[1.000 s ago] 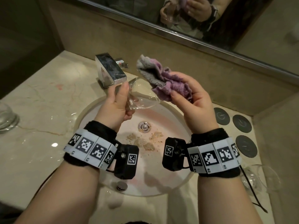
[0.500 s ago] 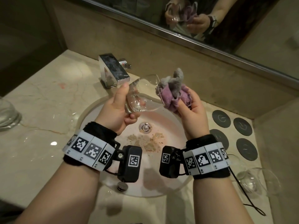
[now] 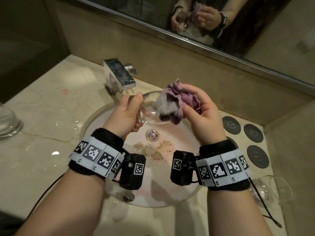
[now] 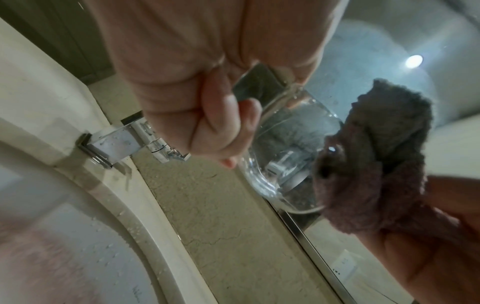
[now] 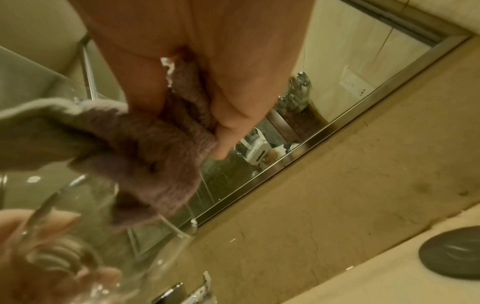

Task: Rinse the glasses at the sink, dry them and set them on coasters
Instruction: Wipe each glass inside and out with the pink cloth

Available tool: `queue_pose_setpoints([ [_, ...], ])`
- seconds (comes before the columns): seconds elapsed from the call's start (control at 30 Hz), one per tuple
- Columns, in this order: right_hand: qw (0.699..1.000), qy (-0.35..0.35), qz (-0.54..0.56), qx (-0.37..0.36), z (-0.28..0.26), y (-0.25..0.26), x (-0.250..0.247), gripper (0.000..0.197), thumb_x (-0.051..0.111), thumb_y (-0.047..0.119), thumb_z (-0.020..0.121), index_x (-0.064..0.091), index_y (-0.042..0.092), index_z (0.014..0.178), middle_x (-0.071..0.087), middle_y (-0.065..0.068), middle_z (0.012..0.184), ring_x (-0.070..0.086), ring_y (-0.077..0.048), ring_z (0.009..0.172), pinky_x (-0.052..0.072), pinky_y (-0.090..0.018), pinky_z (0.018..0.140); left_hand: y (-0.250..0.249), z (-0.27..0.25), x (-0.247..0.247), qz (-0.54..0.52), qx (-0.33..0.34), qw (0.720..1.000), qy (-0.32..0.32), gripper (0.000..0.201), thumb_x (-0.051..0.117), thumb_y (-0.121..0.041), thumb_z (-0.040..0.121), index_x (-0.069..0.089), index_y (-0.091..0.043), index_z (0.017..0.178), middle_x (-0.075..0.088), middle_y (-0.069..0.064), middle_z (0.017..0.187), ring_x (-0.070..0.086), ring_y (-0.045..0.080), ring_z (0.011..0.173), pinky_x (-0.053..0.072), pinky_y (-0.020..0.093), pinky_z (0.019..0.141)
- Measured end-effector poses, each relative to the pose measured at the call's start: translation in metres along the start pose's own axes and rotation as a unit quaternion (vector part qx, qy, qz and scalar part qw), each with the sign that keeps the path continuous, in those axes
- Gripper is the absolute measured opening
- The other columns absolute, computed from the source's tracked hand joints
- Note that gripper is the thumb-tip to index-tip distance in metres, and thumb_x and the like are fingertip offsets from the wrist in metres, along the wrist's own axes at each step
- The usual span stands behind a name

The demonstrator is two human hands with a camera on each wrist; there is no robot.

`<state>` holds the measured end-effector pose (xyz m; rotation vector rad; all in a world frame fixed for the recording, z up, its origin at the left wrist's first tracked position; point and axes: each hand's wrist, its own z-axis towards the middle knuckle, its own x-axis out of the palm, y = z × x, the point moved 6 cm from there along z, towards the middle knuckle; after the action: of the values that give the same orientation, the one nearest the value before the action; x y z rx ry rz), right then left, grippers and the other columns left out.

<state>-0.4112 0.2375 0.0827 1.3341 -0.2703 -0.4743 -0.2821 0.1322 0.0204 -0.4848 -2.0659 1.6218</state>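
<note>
Over the sink basin (image 3: 177, 193), my left hand (image 3: 127, 114) grips a clear glass (image 3: 150, 113) on its side, mouth toward the right. My right hand (image 3: 202, 114) holds a bunched purple-grey cloth (image 3: 177, 103) pushed into the mouth of the glass. The left wrist view shows the glass (image 4: 283, 156) in my curled fingers (image 4: 221, 123) with the cloth (image 4: 369, 164) at its rim. In the right wrist view the cloth (image 5: 145, 148) is gripped above the glass rim (image 5: 166, 226). Several dark round coasters (image 3: 253, 133) lie on the counter to the right.
A chrome faucet (image 3: 119, 75) stands behind the basin. Brownish residue (image 3: 153, 149) lies near the drain (image 3: 151, 135). Another clear glass (image 3: 8, 120) stands at the far left of the counter, and one lies on its side (image 3: 271, 189) at the right. A mirror (image 3: 204, 19) runs along the back wall.
My right hand has brought the cloth down and left, from beside the glass into its mouth. The left hand has tipped the glass lower toward the cloth.
</note>
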Motion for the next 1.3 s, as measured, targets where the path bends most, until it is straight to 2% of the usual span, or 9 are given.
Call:
queue_pose_setpoints([
  [0.3,0.995,-0.058,-0.075,0.04,-0.005,-0.027,-0.005,0.039,0.056,-0.002,0.09,0.059,0.034,0.104,0.064,0.011,0.108,0.063,0.0,0.101,0.05,-0.015,0.084,-0.006,0.006,-0.007,-0.113,-0.017,0.993,0.026,0.058,0.042,-0.058,0.086,0.045,-0.008,0.115,0.05,0.009,0.08,0.039,0.008,0.045,0.028,0.018,0.034],
  [0.47,0.983,-0.133,-0.101,0.078,0.006,-0.03,-0.017,0.025,0.063,0.02,0.088,0.057,0.024,0.111,0.064,0.01,0.107,0.063,-0.007,0.102,0.054,-0.034,0.09,-0.009,-0.007,-0.004,-0.048,-0.003,0.998,0.046,0.026,0.038,-0.042,0.097,0.046,-0.018,0.1,0.054,0.001,0.07,0.037,0.01,0.047,0.029,0.017,0.038],
  [0.6,0.968,-0.239,-0.035,0.064,0.005,-0.016,-0.034,0.037,0.074,0.03,0.077,0.046,0.027,0.1,0.059,0.005,0.106,0.062,-0.016,0.103,0.05,-0.042,0.094,0.0,-0.008,0.0,-0.024,-0.028,0.998,0.051,0.045,0.043,-0.054,0.092,0.046,-0.012,0.109,0.061,0.003,0.074,0.038,0.01,0.048,0.03,0.018,0.039],
  [0.7,0.992,-0.118,-0.034,0.023,0.0,-0.003,-0.015,0.026,0.069,0.023,0.083,0.05,0.028,0.1,0.061,0.006,0.105,0.063,-0.01,0.1,0.051,-0.031,0.087,0.006,-0.007,0.007,-0.121,-0.08,0.987,0.07,0.049,0.041,-0.055,0.092,0.048,-0.008,0.102,0.058,0.009,0.072,0.035,0.009,0.042,0.021,0.015,0.034],
  [0.83,0.988,0.036,-0.151,-0.027,-0.008,0.001,0.002,0.035,0.05,0.049,0.086,0.052,0.035,0.118,0.061,0.021,0.112,0.058,-0.004,0.108,0.047,-0.032,0.095,0.004,-0.007,0.003,-0.172,-0.119,0.975,0.074,0.044,0.036,-0.052,0.094,0.051,-0.012,0.081,0.054,0.009,0.07,0.031,0.008,0.04,0.016,0.015,0.036],
  [0.93,0.971,0.107,-0.207,-0.043,-0.004,0.006,0.002,0.047,0.039,0.071,0.084,0.05,0.049,0.124,0.052,0.039,0.12,0.049,0.001,0.121,0.021,-0.054,0.114,0.001,-0.007,0.001,-0.184,-0.131,0.97,0.085,0.046,0.035,-0.054,0.094,0.049,-0.012,0.078,0.047,0.008,0.068,0.03,0.007,0.039,0.014,0.015,0.039],
  [1.03,0.944,0.175,-0.268,-0.074,0.003,0.019,0.013,0.049,0.031,0.075,0.083,0.056,0.05,0.118,0.048,0.048,0.116,0.044,0.014,0.12,-0.005,-0.052,0.117,-0.007,-0.008,0.009,-0.185,-0.129,0.965,0.134,0.05,0.032,-0.054,0.094,0.049,-0.008,0.086,0.045,0.001,0.058,0.029,0.006,0.039,0.012,0.015,0.039],
  [1.13,0.896,0.239,-0.364,-0.087,0.011,0.023,0.026,0.038,0.034,0.062,0.085,0.065,0.044,0.098,0.06,0.035,0.099,0.05,0.015,0.104,-0.009,-0.054,0.116,-0.013,-0.004,0.016,-0.085,-0.107,0.979,0.152,0.052,0.031,-0.051,0.095,0.054,-0.005,0.09,0.05,0.0,0.049,0.032,0.006,0.035,0.019,0.01,0.033],
  [1.3,0.887,0.246,-0.367,-0.132,0.014,0.034,0.01,0.055,0.033,0.077,0.081,0.053,0.045,0.122,0.048,0.035,0.119,0.041,0.019,0.116,-0.005,-0.051,0.117,-0.022,-0.001,0.024,-0.134,-0.121,0.968,0.175,0.052,0.028,-0.052,0.096,0.05,-0.005,0.096,0.046,-0.002,0.049,0.031,0.005,0.035,0.018,0.009,0.031],
])
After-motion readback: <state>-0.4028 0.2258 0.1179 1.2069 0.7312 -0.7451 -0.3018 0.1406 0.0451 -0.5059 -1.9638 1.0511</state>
